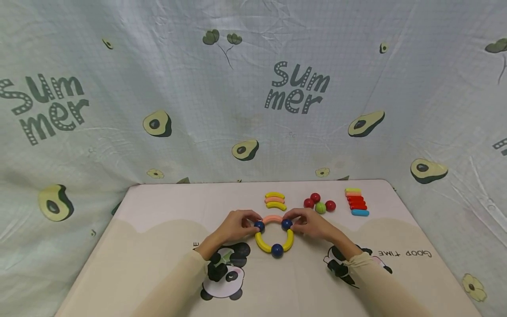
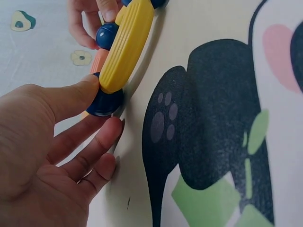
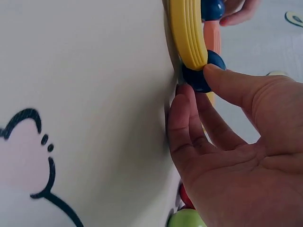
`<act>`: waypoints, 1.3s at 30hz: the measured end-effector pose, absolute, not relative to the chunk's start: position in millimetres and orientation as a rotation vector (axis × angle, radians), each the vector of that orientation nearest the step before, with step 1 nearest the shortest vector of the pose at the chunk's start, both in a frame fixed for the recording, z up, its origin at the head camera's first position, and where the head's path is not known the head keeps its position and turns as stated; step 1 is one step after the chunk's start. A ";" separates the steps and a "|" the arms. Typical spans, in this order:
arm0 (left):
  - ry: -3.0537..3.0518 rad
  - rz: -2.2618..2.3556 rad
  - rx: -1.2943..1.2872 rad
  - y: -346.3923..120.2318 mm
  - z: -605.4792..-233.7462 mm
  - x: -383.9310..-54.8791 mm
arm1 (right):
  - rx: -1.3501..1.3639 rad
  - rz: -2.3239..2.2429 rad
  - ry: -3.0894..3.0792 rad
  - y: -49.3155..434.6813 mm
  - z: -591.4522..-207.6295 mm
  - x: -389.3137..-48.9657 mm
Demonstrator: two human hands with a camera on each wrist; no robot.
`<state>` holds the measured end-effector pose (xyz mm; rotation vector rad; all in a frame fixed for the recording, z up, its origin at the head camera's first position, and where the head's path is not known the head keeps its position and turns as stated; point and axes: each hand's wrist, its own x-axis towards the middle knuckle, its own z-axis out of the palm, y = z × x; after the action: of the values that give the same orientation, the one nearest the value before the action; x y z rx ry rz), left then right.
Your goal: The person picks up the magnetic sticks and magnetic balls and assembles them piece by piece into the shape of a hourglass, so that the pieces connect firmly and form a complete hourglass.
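A ring of toy pieces lies on the table in front of me. It is made of three dark blue balls, two yellow curved rods and a salmon curved rod (image 1: 272, 218) at the far side. My left hand (image 1: 236, 226) pinches the left blue ball (image 2: 107, 102) between thumb and fingers, right where the left yellow rod (image 2: 128, 47) meets it. On the opposite side, the right hand (image 1: 311, 223) grips the right blue ball (image 3: 197, 80), its thumb by the end of the right yellow rod (image 3: 188, 35). The third blue ball (image 1: 277, 251) sits nearest me, between the yellow rods.
Behind the ring lie curved rods (image 1: 275, 200), yellow and salmon. Farther right are red balls (image 1: 330, 205) with a green ball (image 1: 320, 208), then a column of short rods (image 1: 358, 202) in several colours. A printed cloth (image 1: 245, 105) hangs behind the table (image 1: 158, 207).
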<state>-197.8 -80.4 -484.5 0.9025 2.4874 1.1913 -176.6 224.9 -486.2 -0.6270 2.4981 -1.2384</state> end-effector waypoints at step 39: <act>2.559 1.173 0.962 -76.8 -491.0 -192.0 | -0.008 -0.927 3.164 385.9 -488.0 -138.3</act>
<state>-192.0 -76.8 -491.0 0.9625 2.5590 1.1727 -138.3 385.9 -488.0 -0.0082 3.1644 -0.9272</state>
